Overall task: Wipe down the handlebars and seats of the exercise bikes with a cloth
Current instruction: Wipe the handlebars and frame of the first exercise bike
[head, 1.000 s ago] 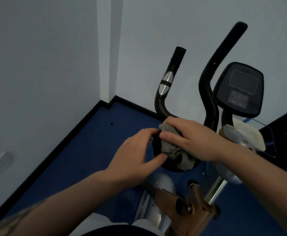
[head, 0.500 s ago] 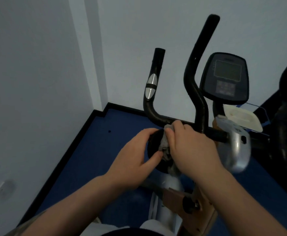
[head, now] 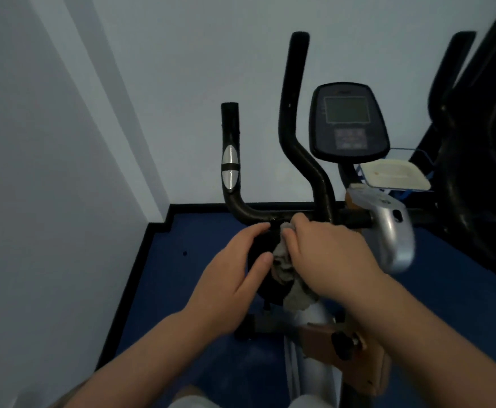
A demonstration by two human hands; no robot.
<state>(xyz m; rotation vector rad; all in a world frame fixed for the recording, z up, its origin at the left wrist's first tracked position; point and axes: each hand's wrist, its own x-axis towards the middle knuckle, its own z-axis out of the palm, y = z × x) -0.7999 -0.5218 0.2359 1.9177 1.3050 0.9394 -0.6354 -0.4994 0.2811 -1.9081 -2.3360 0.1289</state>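
Cloth point(head: 283, 267) bunched under right hand point(head: 329, 251) fingers curled around it, left hand point(head: 235, 272) fingers curved, gripping black seat point(head: 260, 254) edge, handlebars point(head: 270, 214) just beyond.

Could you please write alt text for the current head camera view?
A right hand presses a grey cloth onto a black bike seat that the left hand steadies, with black handlebars and a console beyond.

Both hands meet just below the handlebar point(head: 282, 214) of the exercise bike. The right hand point(head: 326, 254) presses a grey cloth point(head: 285, 267) against a black round part point(head: 260, 260) under the bar, while the left hand point(head: 235, 272) cups that part's left side. The console point(head: 348, 122) stands above the handlebar, right of its tall grip.
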